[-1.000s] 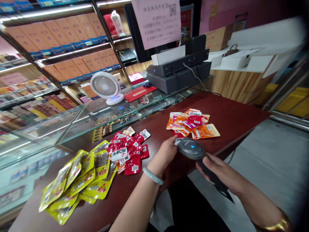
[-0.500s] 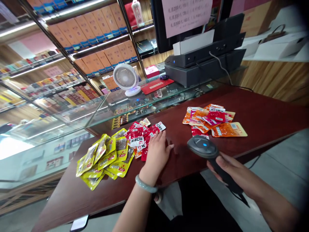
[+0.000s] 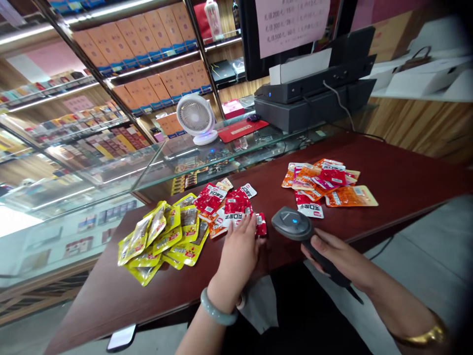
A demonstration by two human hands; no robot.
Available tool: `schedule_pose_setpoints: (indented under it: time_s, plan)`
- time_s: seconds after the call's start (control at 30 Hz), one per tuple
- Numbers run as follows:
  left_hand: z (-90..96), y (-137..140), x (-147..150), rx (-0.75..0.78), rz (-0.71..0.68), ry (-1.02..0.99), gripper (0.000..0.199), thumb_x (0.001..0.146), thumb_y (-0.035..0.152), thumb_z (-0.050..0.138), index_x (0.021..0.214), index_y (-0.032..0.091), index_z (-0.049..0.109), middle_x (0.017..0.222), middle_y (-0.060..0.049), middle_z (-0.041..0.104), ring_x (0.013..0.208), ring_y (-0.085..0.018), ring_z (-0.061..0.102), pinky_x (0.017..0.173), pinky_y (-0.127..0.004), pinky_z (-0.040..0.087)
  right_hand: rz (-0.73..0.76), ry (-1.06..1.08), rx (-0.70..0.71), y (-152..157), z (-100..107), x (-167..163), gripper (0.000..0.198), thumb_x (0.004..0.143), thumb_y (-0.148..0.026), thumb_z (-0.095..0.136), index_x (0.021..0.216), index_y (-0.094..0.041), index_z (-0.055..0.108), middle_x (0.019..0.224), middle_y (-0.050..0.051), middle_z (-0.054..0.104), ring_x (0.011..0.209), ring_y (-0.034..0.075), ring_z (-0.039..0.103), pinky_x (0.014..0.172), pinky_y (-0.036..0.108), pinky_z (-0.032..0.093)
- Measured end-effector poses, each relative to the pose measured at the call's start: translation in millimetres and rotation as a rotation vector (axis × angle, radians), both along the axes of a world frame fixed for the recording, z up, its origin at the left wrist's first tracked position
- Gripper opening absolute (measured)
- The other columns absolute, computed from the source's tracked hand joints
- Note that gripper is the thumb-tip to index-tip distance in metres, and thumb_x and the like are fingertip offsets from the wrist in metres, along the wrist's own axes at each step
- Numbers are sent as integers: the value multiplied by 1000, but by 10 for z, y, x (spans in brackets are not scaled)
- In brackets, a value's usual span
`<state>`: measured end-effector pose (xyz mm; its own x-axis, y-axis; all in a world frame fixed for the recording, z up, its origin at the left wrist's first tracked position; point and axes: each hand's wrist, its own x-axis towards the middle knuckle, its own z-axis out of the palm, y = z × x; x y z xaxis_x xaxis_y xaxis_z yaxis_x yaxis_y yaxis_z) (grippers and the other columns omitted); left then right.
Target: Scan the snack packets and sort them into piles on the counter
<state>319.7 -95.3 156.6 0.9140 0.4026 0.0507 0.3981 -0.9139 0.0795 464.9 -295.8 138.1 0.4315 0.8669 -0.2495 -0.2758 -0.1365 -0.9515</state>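
My right hand is wrapped round the black handle of a barcode scanner, its head pointing left and a blue light showing on top. My left hand, with a pale bangle at the wrist, lies palm down with fingers stretched over the near edge of some red and white snack packets. Its fingertips cover part of them, and the underside is hidden. Left of these lies a heap of yellow snack packets. Beyond the scanner rests a pile of orange and red snack packets.
Everything lies on a dark red-brown tabletop. Behind it stands a glass counter with a white fan, a red mat and a dark register unit. A monitor carries a pink handwritten sheet. Stocked shelves line the back.
My left hand has drawn slightly toward me, and the red packets are spread out more, some closer to the hand. My right hand has carried the scanner a little left.
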Motion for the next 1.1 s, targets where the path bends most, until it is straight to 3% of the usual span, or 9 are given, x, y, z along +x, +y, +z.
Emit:
schedule_pose_setpoints:
  time_s: [0.2, 0.37, 0.47, 0.57, 0.73, 0.8, 0.93, 1.0, 1.1]
  plan:
    - [-15, 340, -22, 117, 126, -10, 55, 96, 43, 48, 146, 20, 47, 152, -14, 46, 142, -33, 40, 118, -60, 25, -2, -7, -3, -32, 8, -25, 49, 87, -68, 58, 90, -19, 57, 72, -2, 52, 51, 8, 45, 45, 20, 35]
    - [-19, 340, 22, 234, 217, -25, 66, 94, 53, 47, 147, 15, 45, 152, -22, 43, 146, -37, 33, 117, -64, 18, 0, -4, -14, -42, -14, -30, 49, 86, -68, 58, 96, -20, 57, 74, -2, 53, 52, 8, 46, 45, 20, 35]
    - [-1, 295, 106, 224, 124, -26, 63, 93, 51, 50, 147, 19, 45, 155, -19, 40, 149, -35, 28, 119, -63, 17, 9, -2, -1, -31, -16, -23, 48, 87, -68, 58, 92, -20, 56, 74, -2, 53, 51, 7, 45, 45, 20, 35]
    - [21, 312, 179, 194, 47, 2, 51, 91, 49, 55, 133, 21, 58, 154, -16, 42, 149, -35, 27, 120, -63, 15, 28, -5, 15, -13, -8, -11, 48, 88, -68, 57, 91, -19, 55, 73, -3, 52, 51, 7, 44, 44, 19, 34]
    - [36, 398, 262, 185, -33, -77, 40, 86, 51, 63, 109, 18, 62, 138, -15, 57, 137, -34, 44, 121, -63, 10, 30, 2, 19, 4, -12, 10, 49, 88, -67, 57, 95, -19, 55, 74, -3, 52, 51, 7, 44, 44, 19, 33]
    - [47, 407, 307, 206, -49, -123, 43, 85, 53, 64, 108, 17, 59, 127, -14, 61, 127, -32, 51, 120, -61, 14, 30, 4, 21, 3, -18, 15, 47, 89, -66, 57, 95, -19, 55, 74, -3, 52, 51, 7, 44, 45, 19, 33]
    - [92, 382, 437, 206, -80, -126, 40, 89, 49, 61, 109, 16, 54, 105, -12, 66, 107, -28, 58, 102, -45, 43, 38, 6, 43, -4, -15, 29, 45, 90, -65, 56, 96, -20, 54, 73, -3, 51, 51, 7, 43, 45, 19, 33]
    - [114, 367, 510, 207, -90, -105, 35, 89, 44, 61, 108, 16, 53, 99, -10, 66, 99, -27, 60, 92, -39, 46, 43, -8, 51, -6, -4, 44, 46, 91, -65, 55, 94, -19, 54, 72, -3, 51, 52, 6, 43, 45, 19, 33]
    - [122, 354, 604, 223, -110, -88, 30, 87, 38, 65, 107, 18, 54, 96, -9, 67, 96, -27, 61, 91, -39, 44, 50, -33, 60, -3, 15, 73, 48, 90, -66, 54, 93, -18, 54, 72, -3, 51, 51, 7, 43, 45, 19, 34]
